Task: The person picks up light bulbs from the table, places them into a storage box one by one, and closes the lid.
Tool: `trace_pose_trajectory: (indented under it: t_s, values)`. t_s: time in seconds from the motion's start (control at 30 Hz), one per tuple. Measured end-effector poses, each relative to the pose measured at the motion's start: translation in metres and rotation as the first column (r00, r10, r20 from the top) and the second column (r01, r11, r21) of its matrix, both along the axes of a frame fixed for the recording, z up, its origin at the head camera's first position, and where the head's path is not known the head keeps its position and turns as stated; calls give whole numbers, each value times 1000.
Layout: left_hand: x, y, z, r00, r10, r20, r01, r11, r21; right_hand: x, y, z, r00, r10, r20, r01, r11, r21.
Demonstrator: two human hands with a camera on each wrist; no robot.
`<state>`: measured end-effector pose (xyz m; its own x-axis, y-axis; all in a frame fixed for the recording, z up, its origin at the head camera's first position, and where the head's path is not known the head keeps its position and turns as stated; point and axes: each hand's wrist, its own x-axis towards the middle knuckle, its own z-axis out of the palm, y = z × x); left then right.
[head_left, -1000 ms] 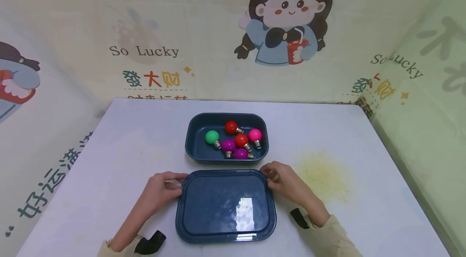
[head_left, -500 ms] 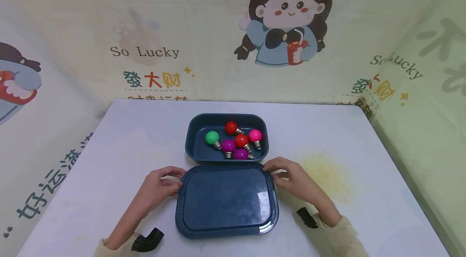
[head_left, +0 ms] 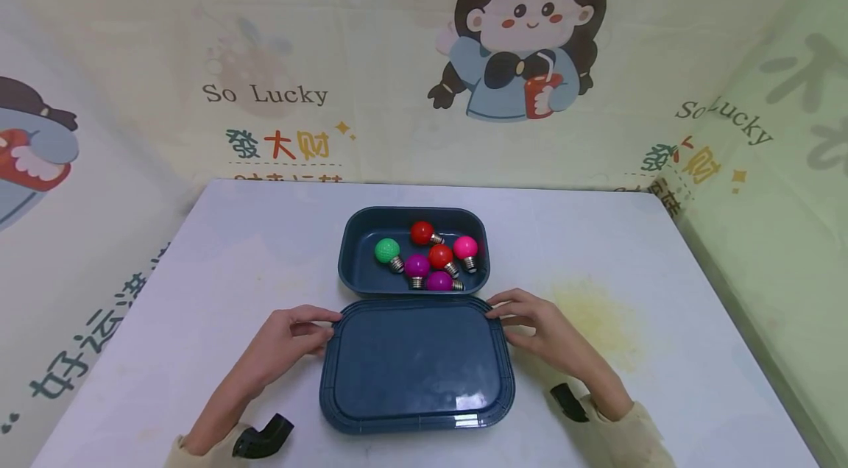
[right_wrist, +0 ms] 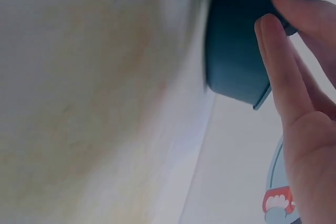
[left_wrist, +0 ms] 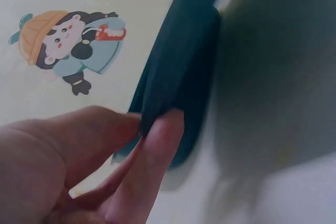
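In the head view a dark blue rectangular lid (head_left: 417,361) lies between both hands, its far edge close against the near side of a matching box (head_left: 358,232). My left hand (head_left: 278,346) pinches the lid's far left corner; the left wrist view shows thumb and fingers (left_wrist: 164,135) on either side of its edge. At the far right corner, my right hand (head_left: 550,335) holds the lid between thumb and fingers (right_wrist: 281,56). Inside the box lie a green bulb (head_left: 387,251), a pink bulb (head_left: 466,247), red bulbs (head_left: 440,256) and purple bulbs (head_left: 417,266).
A white table (head_left: 265,232) carries the box and lid, with a yellowish stain (head_left: 596,317) to the right. Behind it hangs a printed cloth backdrop (head_left: 391,71), which also runs along both sides. Black straps (head_left: 265,438) sit by the sleeves.
The lid has moved away from the person, closing the gap to the box, and its right side has shifted slightly right. Both hands have travelled with it. The bulbs stay put.
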<state>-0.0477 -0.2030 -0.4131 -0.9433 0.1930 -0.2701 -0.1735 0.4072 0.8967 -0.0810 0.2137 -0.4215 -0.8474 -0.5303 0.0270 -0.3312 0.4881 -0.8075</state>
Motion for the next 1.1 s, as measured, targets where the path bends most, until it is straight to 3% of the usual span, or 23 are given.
trace_pose_trajectory:
  t_s: [0.23,0.43,0.57,0.87,1.1]
  values:
    - [0,-10,1,986,-149,-69,149,989,-6,2,6,-1,998,14,-60,-11,999,50]
    - [4,-12,-1,971,-226,-72,234,964,124,2,10,-1,998,-1,-61,4,999,49]
    - [5,-12,-1,966,-239,-100,252,955,156,2,12,0,999,3,-46,-1,999,35]
    - [7,-11,-3,926,-271,-264,261,963,-72,1,13,1,999,-1,-38,2,1000,28]
    - [9,-14,-8,919,-221,-327,206,975,-82,0,10,2,1000,6,-11,-6,1000,-7]
